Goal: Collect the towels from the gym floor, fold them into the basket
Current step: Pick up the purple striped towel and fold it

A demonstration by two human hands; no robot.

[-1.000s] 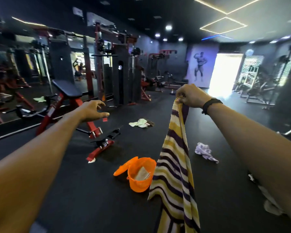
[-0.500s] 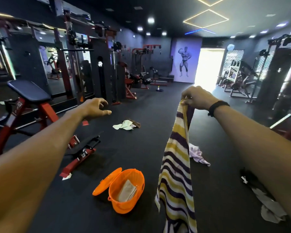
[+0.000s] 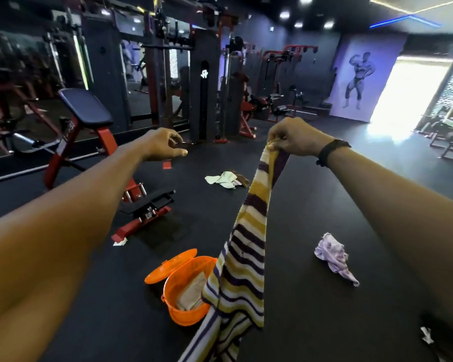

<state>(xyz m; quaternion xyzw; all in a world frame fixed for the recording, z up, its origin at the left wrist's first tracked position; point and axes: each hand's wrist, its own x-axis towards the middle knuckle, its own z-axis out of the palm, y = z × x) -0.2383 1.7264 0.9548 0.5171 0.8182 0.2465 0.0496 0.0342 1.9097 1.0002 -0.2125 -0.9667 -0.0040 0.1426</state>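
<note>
My right hand [image 3: 294,137] is stretched out in front of me and pinches the top corner of a yellow, white and purple striped towel [image 3: 242,259], which hangs down long. My left hand [image 3: 164,144] is held out to the left at the same height, fingers loosely curled, holding nothing. On the black floor below stands an orange basket [image 3: 179,313] with its lid [image 3: 169,266] open and a folded beige towel [image 3: 191,292] inside; the striped towel hangs over its right side. A pale green and brown towel heap [image 3: 226,179] lies farther away. A crumpled lilac towel [image 3: 334,254] lies to the right.
A red-framed bench with a black pad [image 3: 85,108] and its foot bar [image 3: 141,222] stand left of the basket. Weight machines [image 3: 207,87] and mirrors line the left wall. A small white scrap [image 3: 120,242] lies by the bench foot. Another cloth [image 3: 426,335] lies at the lower right.
The view has swung and the basket now sits nearer the hanging towel. My left hand's fingers have curled in more. My right hand keeps its grip on the striped towel.
</note>
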